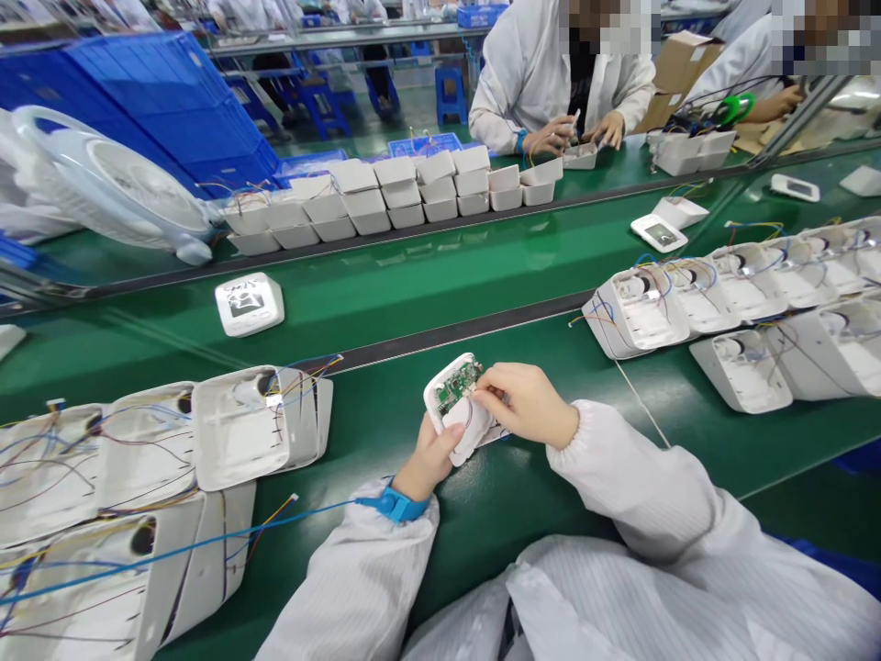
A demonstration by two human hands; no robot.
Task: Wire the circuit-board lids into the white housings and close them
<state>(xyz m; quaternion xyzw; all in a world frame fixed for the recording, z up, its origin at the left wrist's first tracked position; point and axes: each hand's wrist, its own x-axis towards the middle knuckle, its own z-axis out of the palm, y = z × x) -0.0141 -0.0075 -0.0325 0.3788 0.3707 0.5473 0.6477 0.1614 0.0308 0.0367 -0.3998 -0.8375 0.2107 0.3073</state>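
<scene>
My left hand is closed around a white plastic housing, tilted above the green bench. A green circuit board sits inside its upper part. At the board's right edge, the thumb and fingers of my right hand are pinched together. Whatever lies between those fingertips is too small and covered to make out. Below them, a white part and some thin wires show, partly hidden by my hands. A blue wrist strap with a cord circles my left wrist.
White housings with loose wires stand in rows at left and right. White display units lie on the green belt beyond. Stacked housings, a fan and a co-worker are across it.
</scene>
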